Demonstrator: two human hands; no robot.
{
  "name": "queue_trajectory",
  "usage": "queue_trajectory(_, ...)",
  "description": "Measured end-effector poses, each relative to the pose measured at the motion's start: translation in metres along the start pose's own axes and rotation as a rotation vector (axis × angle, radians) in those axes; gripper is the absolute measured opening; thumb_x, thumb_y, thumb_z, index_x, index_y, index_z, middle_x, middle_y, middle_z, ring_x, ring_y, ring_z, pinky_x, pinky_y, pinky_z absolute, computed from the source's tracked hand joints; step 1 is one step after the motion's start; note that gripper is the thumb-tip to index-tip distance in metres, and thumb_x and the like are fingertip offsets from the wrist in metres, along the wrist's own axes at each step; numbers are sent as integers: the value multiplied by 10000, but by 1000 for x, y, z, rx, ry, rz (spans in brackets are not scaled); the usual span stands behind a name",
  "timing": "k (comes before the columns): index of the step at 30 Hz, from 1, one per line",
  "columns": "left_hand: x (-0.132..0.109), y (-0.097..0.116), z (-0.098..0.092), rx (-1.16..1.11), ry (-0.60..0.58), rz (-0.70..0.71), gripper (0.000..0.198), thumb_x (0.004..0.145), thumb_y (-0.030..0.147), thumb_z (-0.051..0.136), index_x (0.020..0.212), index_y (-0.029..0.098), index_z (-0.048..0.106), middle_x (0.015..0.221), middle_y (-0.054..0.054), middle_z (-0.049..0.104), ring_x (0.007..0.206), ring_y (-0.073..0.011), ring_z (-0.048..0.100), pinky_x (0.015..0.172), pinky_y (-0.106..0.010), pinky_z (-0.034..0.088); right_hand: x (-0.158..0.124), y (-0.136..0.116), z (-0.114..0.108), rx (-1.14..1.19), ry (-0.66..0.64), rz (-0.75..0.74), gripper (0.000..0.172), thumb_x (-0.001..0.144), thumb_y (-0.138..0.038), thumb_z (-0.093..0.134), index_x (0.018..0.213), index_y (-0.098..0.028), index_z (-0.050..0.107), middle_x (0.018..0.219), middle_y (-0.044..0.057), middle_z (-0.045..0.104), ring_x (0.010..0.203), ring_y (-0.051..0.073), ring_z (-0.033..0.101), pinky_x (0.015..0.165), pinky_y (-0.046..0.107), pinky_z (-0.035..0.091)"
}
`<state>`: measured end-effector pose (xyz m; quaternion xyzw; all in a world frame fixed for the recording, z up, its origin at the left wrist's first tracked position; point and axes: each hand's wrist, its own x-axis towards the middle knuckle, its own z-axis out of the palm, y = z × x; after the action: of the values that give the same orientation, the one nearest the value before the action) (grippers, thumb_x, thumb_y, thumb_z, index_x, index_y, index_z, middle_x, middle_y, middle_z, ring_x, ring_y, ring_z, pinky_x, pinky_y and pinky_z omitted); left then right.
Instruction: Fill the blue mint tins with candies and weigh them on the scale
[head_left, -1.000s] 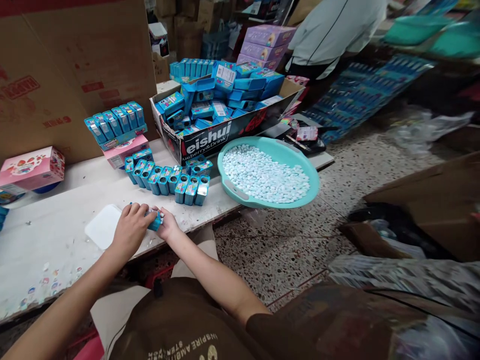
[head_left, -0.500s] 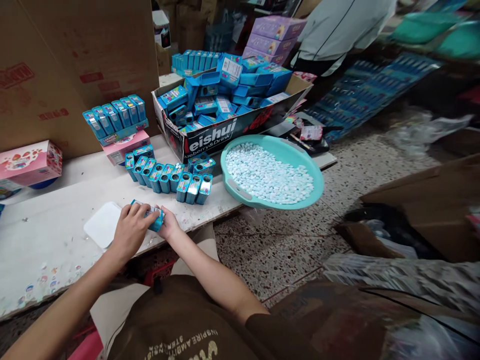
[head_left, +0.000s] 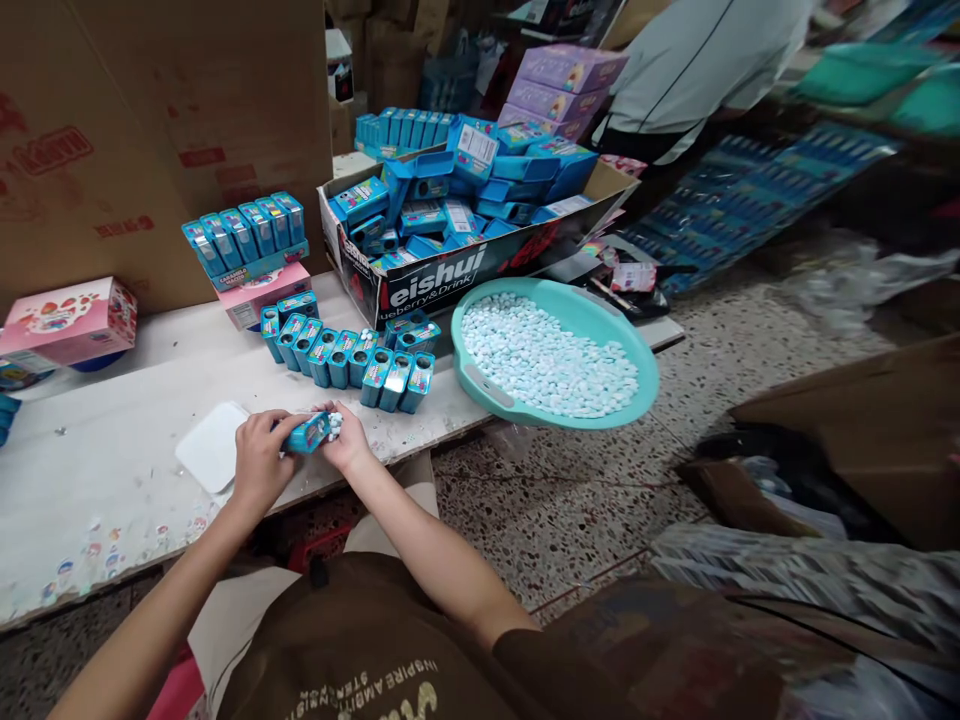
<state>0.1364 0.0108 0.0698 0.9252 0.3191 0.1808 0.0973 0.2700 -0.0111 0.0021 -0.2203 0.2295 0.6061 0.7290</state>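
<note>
My left hand (head_left: 259, 460) and my right hand (head_left: 349, 440) hold a small blue mint tin (head_left: 307, 433) lying on its side between them over the table edge. White mints (head_left: 335, 425) show at the tin's end by my right fingers. A white plastic square (head_left: 212, 447) lies just left of my left hand. Beyond my hands stands a double row of upright blue tins (head_left: 345, 365), not touching my hands. A teal basin (head_left: 480, 385) of loose pale blue-white mints (head_left: 547, 360) sits to the right on the table's edge.
A black Leishui carton (head_left: 427, 275) heaped with blue tins and packs stands behind the row. A display tray of tins (head_left: 244, 235) and pink boxes (head_left: 67, 320) stand at left. A co-worker (head_left: 697, 70) stands at the back. Cardboard lies at right.
The tin has turned in my hands, and mints now show at its end by my right fingers. The view has shifted slightly, so the table contents sit a little further right.
</note>
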Motion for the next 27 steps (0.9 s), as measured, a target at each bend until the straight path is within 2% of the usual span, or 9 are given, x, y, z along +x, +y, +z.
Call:
queue_trajectory(4,1,-6,5,-396,162,-252,339,704,276,646,1039,228,628,1017,-46,622,966,-217,557,880,-370,423,-4,-5,2,37,5,21,247,879,-184,436,637,-186,484,528,-34,533,507,90,541,477,187,485)
queue_trajectory(6,1,-13,7,-637,236,-444,430,652,358,712,1037,193,614,1006,-48,640,931,-205,588,860,-352,456,-7,-6,1,98,3,90,299,904,-192,393,613,-184,460,507,-33,504,487,78,518,427,155,442)
queue_trajectory(8,-1,-24,5,-828,307,-624,541,589,382,762,1056,167,594,992,-50,653,894,-193,607,844,-344,477,-11,-7,-3,115,-15,162,349,928,-220,359,586,-187,421,470,-43,444,434,67,463,344,127,340)
queue_trajectory(11,-10,-45,-4,-948,431,-752,620,517,355,810,1060,158,585,981,-43,663,867,-170,619,860,-340,482,-17,-10,-14,47,-66,228,401,955,-283,324,566,-196,370,431,-72,337,346,56,325,285,141,180)
queue_trajectory(15,-29,-73,-16,-898,568,-784,619,479,335,829,1029,162,602,958,-41,668,855,-170,626,858,-341,490,-23,-18,-31,-65,-166,271,408,955,-348,351,577,-196,346,453,-87,300,329,46,246,300,158,129)
queue_trajectory(18,-42,-85,-13,-867,602,-781,606,478,329,833,1019,171,610,966,-45,666,883,-178,624,877,-343,483,-27,-23,-42,-140,-223,275,403,946,-362,389,584,-192,341,481,-84,310,341,41,260,313,157,124)
queue_trajectory(23,-52,-90,2,-922,590,-823,620,520,353,817,1065,173,580,1010,-70,647,926,-196,618,880,-368,485,-31,-27,-54,-202,-275,287,381,950,-343,390,603,-187,369,507,-81,314,361,40,282,329,149,166)
queue_trajectory(27,-63,-89,1,-784,579,-674,763,567,336,800,1245,228,466,1174,-83,562,1075,-209,560,960,-363,433,-32,-29,-60,-191,-296,262,376,963,-345,346,623,-191,393,528,-70,349,378,46,308,340,143,212)
